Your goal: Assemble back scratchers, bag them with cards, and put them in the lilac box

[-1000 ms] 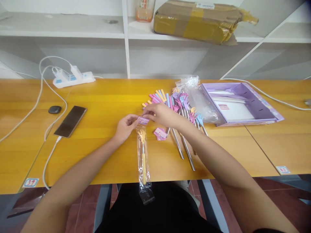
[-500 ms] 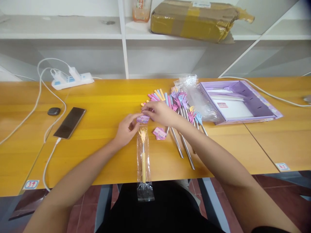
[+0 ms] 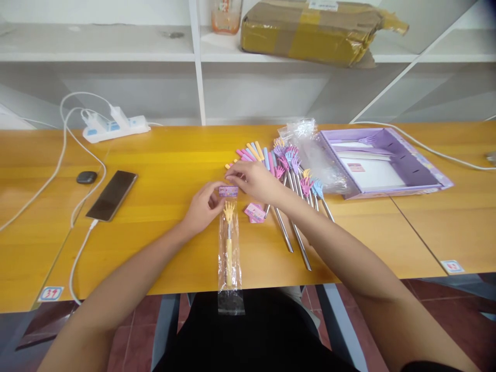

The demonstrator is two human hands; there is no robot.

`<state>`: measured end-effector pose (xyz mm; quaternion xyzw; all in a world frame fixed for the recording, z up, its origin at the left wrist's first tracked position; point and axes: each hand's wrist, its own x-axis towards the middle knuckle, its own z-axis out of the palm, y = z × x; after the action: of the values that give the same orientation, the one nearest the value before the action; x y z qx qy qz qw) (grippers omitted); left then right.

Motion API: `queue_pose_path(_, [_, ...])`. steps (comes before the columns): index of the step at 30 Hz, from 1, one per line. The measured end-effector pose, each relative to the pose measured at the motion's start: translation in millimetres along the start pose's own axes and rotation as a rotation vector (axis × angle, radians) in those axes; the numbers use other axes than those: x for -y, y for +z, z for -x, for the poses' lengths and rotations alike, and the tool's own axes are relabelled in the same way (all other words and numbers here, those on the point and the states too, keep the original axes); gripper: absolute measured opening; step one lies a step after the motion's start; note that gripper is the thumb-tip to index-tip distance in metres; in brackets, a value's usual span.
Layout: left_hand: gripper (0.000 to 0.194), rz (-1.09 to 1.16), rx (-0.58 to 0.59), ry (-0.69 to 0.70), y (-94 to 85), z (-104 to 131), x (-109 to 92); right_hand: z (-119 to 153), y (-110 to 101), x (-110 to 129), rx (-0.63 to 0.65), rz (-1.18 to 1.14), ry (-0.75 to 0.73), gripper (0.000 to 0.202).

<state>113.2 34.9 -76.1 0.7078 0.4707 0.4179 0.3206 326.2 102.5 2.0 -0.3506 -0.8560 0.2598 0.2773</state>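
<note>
A clear plastic bag [image 3: 222, 258] lies upright in front of me, its lower end past the table's front edge. Inside it is a yellow hand-shaped scratcher [image 3: 229, 253], and a purple printed card [image 3: 228, 191] sits at its top. My left hand [image 3: 203, 206] pinches the bag's top at the card's left side. My right hand [image 3: 251, 180] is just above and right of the card, thumb and fingertips together; what they hold, if anything, is too small to make out. Pink cards [image 3: 254, 213] lie to the right. Beyond my right forearm are several colourful scratchers [image 3: 294, 170].
Clear bags [image 3: 321, 160] lie beside a purple open box [image 3: 372, 181] at the right. A phone [image 3: 111, 196] with a cable, a black case [image 3: 86, 177] and a power strip [image 3: 116, 129] are at the left. A taped carton [image 3: 302, 31] rests on the shelf.
The card now lies straighter beneath my fingers, and the bag with the yellow scratcher has shifted slightly upward. My hands have barely moved.
</note>
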Motion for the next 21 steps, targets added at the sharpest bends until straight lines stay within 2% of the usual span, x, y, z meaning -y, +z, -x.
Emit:
queue_pose_path(5, [0.061, 0.278, -0.086, -0.084, 3.5, -1, 4, 3, -5, -2, 0.059, -0.116, 0.006, 0.039])
queue_pose_path(7, [0.059, 0.327, -0.089, -0.126, 4.0, -2, 5, 5, -6, -4, 0.097, -0.158, 0.007, 0.042])
queue_pose_path(10, [0.048, 0.352, -0.091, -0.169, 4.6, -5, 7, 8, -3, -9, 0.117, -0.135, 0.018, 0.030])
queue_pose_path(13, [0.046, 0.445, -0.120, -0.178, 5.3, -7, 7, 11, 1, -12, 0.133, -0.093, 0.040, 0.016])
queue_pose_path(18, [0.049, 0.551, -0.155, -0.159, 3.4, -8, 4, 11, 6, -11, 0.175, 0.004, 0.028, 0.011])
queue_pose_path(21, [0.042, 0.502, -0.102, -0.159, 0.6, -7, 1, 10, 10, -10, 0.152, 0.016, 0.031, 0.011])
